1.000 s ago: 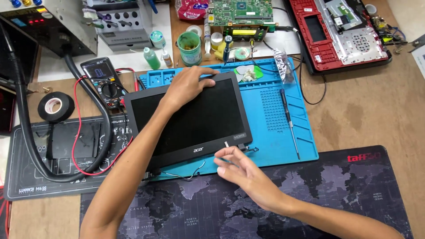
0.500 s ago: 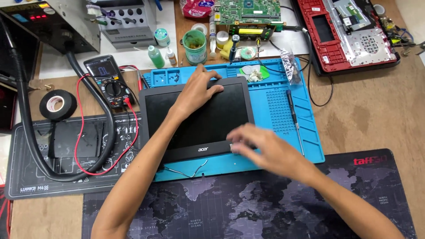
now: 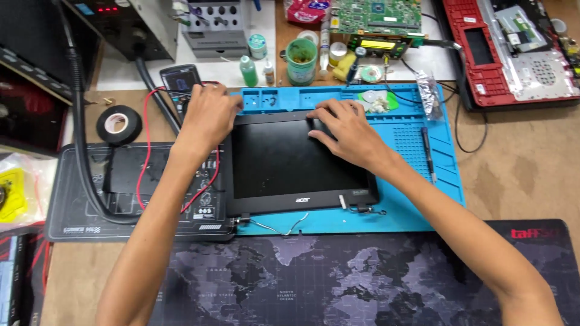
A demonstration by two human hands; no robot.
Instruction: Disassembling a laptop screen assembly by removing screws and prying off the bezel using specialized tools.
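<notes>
a cluttered wooden repair bench (image 3: 531, 175) carries a blue silicone work mat (image 3: 441, 175), and on it lies the detached laptop screen panel (image 3: 290, 160), glass up, now squarer to the mat than a second ago. both hands have moved to its far edge: the left hand (image 3: 208, 115) closes over the top-left corner, the right hand (image 3: 341, 130) lies flat, fingers spread, on the top bezel (its earlier spot by the hinge is free). so the panel looks freshly repositioned. behind, a green cup (image 3: 301, 60) holds something dark, unclear.
</notes>
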